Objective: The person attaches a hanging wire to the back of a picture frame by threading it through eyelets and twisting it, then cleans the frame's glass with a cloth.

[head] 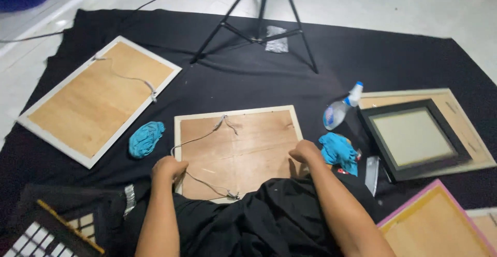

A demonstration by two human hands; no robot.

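A square picture frame (238, 143) lies face down in front of me on a black cloth (248, 75), its brown backboard up and a hanging wire looped across it. My left hand (166, 168) is closed on the frame's left edge near the wire. My right hand (306, 152) is closed on the right edge. The frame's near edge is hidden under my black clothing. A crumpled blue cloth (339, 152) lies just right of my right hand. Another blue cloth (146, 138) lies left of the frame.
A larger face-down frame (98, 99) lies at the left. A spray bottle (340, 109) lies on its side at the right, beside a black frame (414, 138) stacked on a pale one. A pink-edged frame (437, 220) is at lower right. Tripod legs (259, 26) stand behind.
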